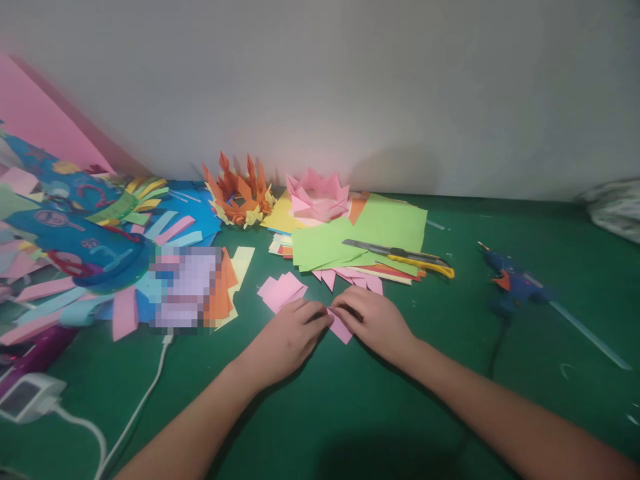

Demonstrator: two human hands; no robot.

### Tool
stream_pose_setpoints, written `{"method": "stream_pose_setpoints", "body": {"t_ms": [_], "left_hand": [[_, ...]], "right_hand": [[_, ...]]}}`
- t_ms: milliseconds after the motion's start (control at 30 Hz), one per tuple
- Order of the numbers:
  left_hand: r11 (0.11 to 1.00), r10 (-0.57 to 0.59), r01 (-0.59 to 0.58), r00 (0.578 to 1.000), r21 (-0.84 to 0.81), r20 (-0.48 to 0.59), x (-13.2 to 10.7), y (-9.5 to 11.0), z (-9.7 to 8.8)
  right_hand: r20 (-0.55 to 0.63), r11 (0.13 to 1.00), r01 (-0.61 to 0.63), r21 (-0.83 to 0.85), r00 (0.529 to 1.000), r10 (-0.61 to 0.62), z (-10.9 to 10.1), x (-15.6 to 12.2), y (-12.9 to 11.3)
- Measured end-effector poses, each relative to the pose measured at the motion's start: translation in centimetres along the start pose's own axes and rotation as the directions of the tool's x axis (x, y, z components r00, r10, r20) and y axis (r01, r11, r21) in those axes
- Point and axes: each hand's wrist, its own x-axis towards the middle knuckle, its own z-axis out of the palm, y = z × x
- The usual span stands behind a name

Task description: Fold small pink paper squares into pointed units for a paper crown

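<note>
A small pink piece of paper (pixel 344 331) sits between my two hands just above the green table. My left hand (pixel 295 340) is closed, its fingertips pinching the paper's left side. My right hand (pixel 373 320) pinches the same paper at its upper right, with the fingers bent; part of the paper is hidden under both hands. Just beyond the left hand lies a stack of pink paper squares (pixel 283 291). Several folded pink pieces (pixel 373 281) lie beyond the right hand, partly under a pile of green paper sheets (pixel 325 247).
A yellow utility knife (pixel 423 262) rests on the green sheets. Behind stand an orange paper crown (pixel 240 197) and a pink paper crown (pixel 320 195). To the right lies a blue glue gun (pixel 517 283) with a long glue stick. Blue paper hats (pixel 95 247) and a white cable (pixel 150 393) occupy the left.
</note>
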Motion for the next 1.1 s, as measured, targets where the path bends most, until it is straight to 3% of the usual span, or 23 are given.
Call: {"method": "stream_pose_setpoints", "body": {"t_ms": [133, 700, 1100], "left_hand": [[0.999, -0.009, 0.009, 1.0, 0.038, -0.002, 0.0, 0.1, 0.2], [0.985, 0.149, -0.148, 0.989, 0.089, -0.008, 0.4, -0.9, 0.1], [0.995, 0.08, -0.078, 0.997, 0.065, -0.02, 0.2, -0.7, 0.6]], "right_hand": [[-0.008, 1.0, 0.01, 0.0, 1.0, -0.01, 0.0, -0.1, -0.1], [0.007, 1.0, 0.003, -0.004, 1.0, -0.003, 0.1, 0.0, -0.1], [0.017, 0.997, 0.075, -0.008, 0.997, -0.074, -0.1, 0.1, 0.4]]}}
